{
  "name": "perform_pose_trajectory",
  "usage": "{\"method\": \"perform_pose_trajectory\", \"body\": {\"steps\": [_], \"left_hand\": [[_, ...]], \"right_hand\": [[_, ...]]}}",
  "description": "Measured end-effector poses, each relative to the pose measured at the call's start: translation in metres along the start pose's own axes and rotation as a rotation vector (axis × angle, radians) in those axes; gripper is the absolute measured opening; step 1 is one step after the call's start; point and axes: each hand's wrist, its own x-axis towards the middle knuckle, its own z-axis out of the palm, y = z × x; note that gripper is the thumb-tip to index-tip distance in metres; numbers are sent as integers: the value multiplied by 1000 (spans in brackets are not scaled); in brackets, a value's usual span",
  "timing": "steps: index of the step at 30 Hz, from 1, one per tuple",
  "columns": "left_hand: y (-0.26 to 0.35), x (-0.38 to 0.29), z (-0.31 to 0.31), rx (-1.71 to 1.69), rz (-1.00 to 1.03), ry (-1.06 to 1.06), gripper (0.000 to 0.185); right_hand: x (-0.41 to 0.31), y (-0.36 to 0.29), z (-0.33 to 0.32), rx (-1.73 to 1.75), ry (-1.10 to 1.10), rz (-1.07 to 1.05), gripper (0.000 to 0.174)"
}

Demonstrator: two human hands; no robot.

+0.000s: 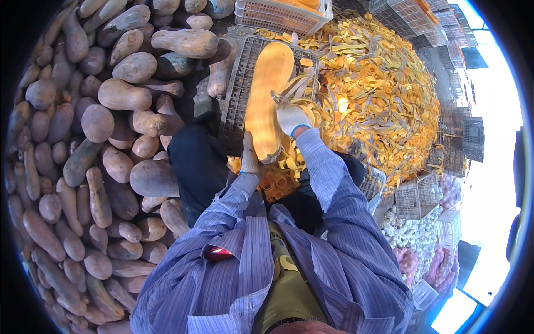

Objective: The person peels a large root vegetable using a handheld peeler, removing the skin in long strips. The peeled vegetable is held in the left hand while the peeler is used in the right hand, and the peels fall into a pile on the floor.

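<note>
A long squash (269, 96), its upper face peeled to bright orange, lies over an upturned plastic crate (238, 75) before me. My left hand (251, 155), in a soiled work glove, holds the squash's near end from the left. In my right hand (292, 119), gloved in white knit with a blue cuff edge, is a peeler (277, 98) whose metal head shows at the squash's right edge. Strips of peel (298, 87) hang around that hand and over the crate's right side. The fingers of my left hand are partly hidden by the squash.
Unpeeled squashes (125, 94) cover the ground at left. A large heap of peelings (375, 92) rises at right. A white crate (283, 16) with orange pieces stands beyond the work crate. Stacked crates (417, 196), garlic bulbs (411, 229) and pink net sacks (442, 267) are farther right.
</note>
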Motion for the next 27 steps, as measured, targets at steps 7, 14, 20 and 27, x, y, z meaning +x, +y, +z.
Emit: {"method": "perform_pose_trajectory", "body": {"steps": [7, 14, 20, 27], "left_hand": [[8, 24, -31, -29, -230, 44, 101], [5, 13, -15, -60, 20, -56, 80], [8, 0, -3, 3, -8, -41, 69], [-10, 15, -18, 48, 31, -8, 73]], "right_hand": [[-122, -43, 13, 440, -75, 193, 55], [-202, -25, 69, 480, -148, 24, 45], [-20, 33, -50, 258, 368, 165, 40], [101, 42, -111, -81, -74, 145, 50]]}}
